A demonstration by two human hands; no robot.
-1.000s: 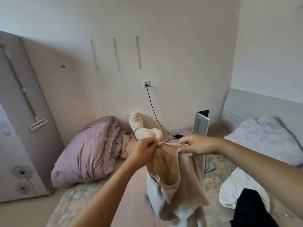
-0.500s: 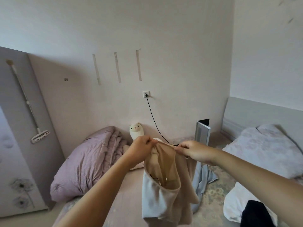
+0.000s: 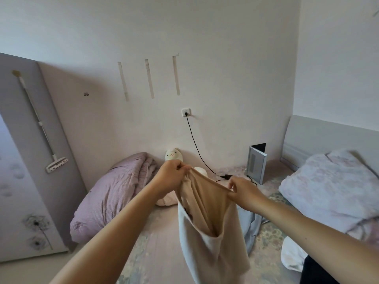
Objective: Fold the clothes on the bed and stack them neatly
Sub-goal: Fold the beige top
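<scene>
A beige garment (image 3: 211, 228) hangs in the air over the bed (image 3: 155, 238), held by its top edge. My left hand (image 3: 171, 176) grips the left end of that edge and my right hand (image 3: 245, 192) pinches the right end, so the edge stretches between them. Its lower part is folded over and shows a pale inner side. A light blue piece of clothing (image 3: 251, 226) lies on the bed behind it. A white garment (image 3: 291, 257) and a black one (image 3: 315, 271) lie at the lower right.
A bunched purple quilt (image 3: 108, 197) lies at the bed's left, with a cream plush toy (image 3: 174, 155) behind my left hand. A floral pillow (image 3: 332, 185) lies right. A grey device (image 3: 256, 162) and a black cable (image 3: 194, 144) stand by the wall.
My hands have moved apart along the garment's top edge, pulling it taut, and my right hand has dropped lower. My view has tilted upward, showing more wall.
</scene>
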